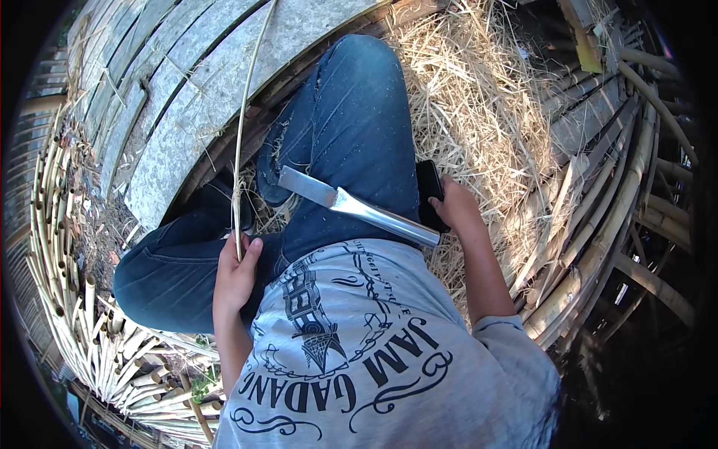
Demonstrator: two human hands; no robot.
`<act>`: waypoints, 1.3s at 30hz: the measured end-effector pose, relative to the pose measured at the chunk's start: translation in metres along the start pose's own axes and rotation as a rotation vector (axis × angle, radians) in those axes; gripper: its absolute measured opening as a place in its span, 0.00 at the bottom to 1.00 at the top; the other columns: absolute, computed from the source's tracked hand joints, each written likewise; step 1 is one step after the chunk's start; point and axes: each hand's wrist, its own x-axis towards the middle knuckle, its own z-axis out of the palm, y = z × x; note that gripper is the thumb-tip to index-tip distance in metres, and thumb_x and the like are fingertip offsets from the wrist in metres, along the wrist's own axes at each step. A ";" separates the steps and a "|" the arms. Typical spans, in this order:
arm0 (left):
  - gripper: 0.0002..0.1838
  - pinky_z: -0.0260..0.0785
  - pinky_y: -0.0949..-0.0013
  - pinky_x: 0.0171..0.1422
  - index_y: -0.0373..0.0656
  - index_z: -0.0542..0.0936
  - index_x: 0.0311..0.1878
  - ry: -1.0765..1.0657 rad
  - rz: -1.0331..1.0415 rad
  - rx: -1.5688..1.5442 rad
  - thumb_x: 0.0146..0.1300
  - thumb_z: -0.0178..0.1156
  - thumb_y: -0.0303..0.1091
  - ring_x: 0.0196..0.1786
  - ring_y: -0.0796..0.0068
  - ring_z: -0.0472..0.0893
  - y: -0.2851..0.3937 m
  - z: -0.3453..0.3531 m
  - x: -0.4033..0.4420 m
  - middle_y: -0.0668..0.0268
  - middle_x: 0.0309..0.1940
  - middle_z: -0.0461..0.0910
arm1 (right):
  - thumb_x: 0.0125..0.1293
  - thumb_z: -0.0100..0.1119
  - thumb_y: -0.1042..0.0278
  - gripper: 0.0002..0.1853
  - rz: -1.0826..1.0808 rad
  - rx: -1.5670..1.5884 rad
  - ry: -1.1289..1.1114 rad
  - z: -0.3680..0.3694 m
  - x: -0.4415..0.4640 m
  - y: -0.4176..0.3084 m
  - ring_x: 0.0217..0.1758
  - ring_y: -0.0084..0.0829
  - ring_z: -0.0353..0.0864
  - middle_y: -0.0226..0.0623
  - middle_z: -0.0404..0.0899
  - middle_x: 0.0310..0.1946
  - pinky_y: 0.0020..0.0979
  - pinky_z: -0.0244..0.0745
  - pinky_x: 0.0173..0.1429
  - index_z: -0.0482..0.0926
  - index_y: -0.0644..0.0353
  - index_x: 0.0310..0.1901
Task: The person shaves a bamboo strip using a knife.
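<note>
At the far left there is a pile of bamboo canes (56, 232), round and pale yellow, with many hollow ends. To the right of them lie grey planks (187, 112), rough and worn, with dark gaps in between.

Next comes the left hand (238, 273). Its grip is together, with the thumb and fingers pinched on the lower end of a thin strip (244, 120). The strip is pale, smooth and slightly curved. Its long axis goes from this grip forward, away from the body, as far as the upper edge of the view.

To the right of the strip, a knife (374, 216) lies slantwise across the lap, on the blue jeans (359, 112). Its flat, blunt-ended blade is toward the left hand, and its shiny, tube-like metal handle is toward the right hand (452, 208), which is nearer to the handle.

The right hand is clamped on a flat black thing (429, 191), probably a phone, beside the thigh; some fingers are hidden. Further right there are dry, curly shavings (479, 97), and then long bamboo poles (598, 254).
</note>
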 end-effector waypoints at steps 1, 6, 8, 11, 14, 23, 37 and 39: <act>0.15 0.51 0.77 0.26 0.46 0.66 0.34 0.007 -0.002 -0.004 0.73 0.60 0.39 0.24 0.88 0.59 -0.001 0.000 0.001 0.78 0.22 0.61 | 0.61 0.69 0.61 0.21 -0.007 -0.002 -0.003 -0.005 -0.004 -0.002 0.46 0.53 0.84 0.55 0.84 0.38 0.51 0.78 0.51 0.74 0.65 0.49; 0.15 0.57 0.73 0.31 0.40 0.71 0.39 -0.007 0.098 0.035 0.75 0.57 0.42 0.27 0.83 0.61 -0.005 0.001 0.002 0.75 0.23 0.62 | 0.62 0.68 0.61 0.19 -0.134 0.269 0.066 -0.080 -0.018 -0.054 0.37 0.45 0.85 0.45 0.84 0.34 0.42 0.79 0.41 0.75 0.59 0.51; 0.14 0.49 0.78 0.19 0.47 0.69 0.39 -0.002 0.095 0.003 0.78 0.50 0.46 0.18 0.88 0.59 0.001 0.005 -0.001 0.79 0.19 0.62 | 0.62 0.68 0.60 0.19 -0.283 0.479 0.143 -0.095 -0.023 -0.087 0.33 0.43 0.85 0.43 0.83 0.32 0.41 0.78 0.37 0.75 0.57 0.50; 0.16 0.54 0.76 0.24 0.44 0.69 0.39 0.063 0.184 0.078 0.79 0.48 0.47 0.22 0.86 0.61 -0.002 0.007 -0.002 0.77 0.20 0.62 | 0.60 0.70 0.57 0.23 -0.528 -0.030 0.100 -0.081 -0.050 -0.122 0.34 0.43 0.86 0.43 0.83 0.33 0.40 0.78 0.36 0.73 0.60 0.51; 0.15 0.53 0.77 0.25 0.44 0.69 0.39 0.085 0.274 0.102 0.79 0.49 0.45 0.22 0.87 0.60 -0.011 0.008 -0.002 0.78 0.21 0.61 | 0.61 0.69 0.57 0.25 -0.436 -0.149 -0.098 -0.037 -0.058 -0.114 0.35 0.46 0.86 0.46 0.82 0.37 0.43 0.80 0.38 0.71 0.61 0.52; 0.13 0.55 0.74 0.33 0.43 0.69 0.36 0.018 0.052 -0.024 0.75 0.57 0.40 0.29 0.85 0.60 -0.004 0.001 -0.002 0.77 0.25 0.62 | 0.64 0.67 0.52 0.21 -0.346 0.444 0.019 -0.016 -0.060 -0.103 0.34 0.50 0.86 0.50 0.84 0.29 0.45 0.80 0.39 0.77 0.65 0.41; 0.13 0.61 0.67 0.33 0.35 0.73 0.40 0.154 0.203 0.200 0.74 0.55 0.37 0.27 0.75 0.64 0.011 0.001 -0.022 0.63 0.21 0.68 | 0.52 0.64 0.59 0.12 -0.766 -0.112 -0.045 -0.060 0.025 -0.214 0.32 0.52 0.86 0.51 0.84 0.26 0.46 0.82 0.41 0.85 0.61 0.27; 0.13 0.63 0.65 0.34 0.35 0.72 0.41 0.161 0.182 0.170 0.76 0.52 0.37 0.27 0.73 0.65 0.013 0.002 -0.027 0.62 0.22 0.68 | 0.52 0.65 0.61 0.12 -0.668 -0.126 0.023 -0.069 0.035 -0.217 0.34 0.52 0.86 0.52 0.84 0.28 0.46 0.82 0.42 0.86 0.63 0.29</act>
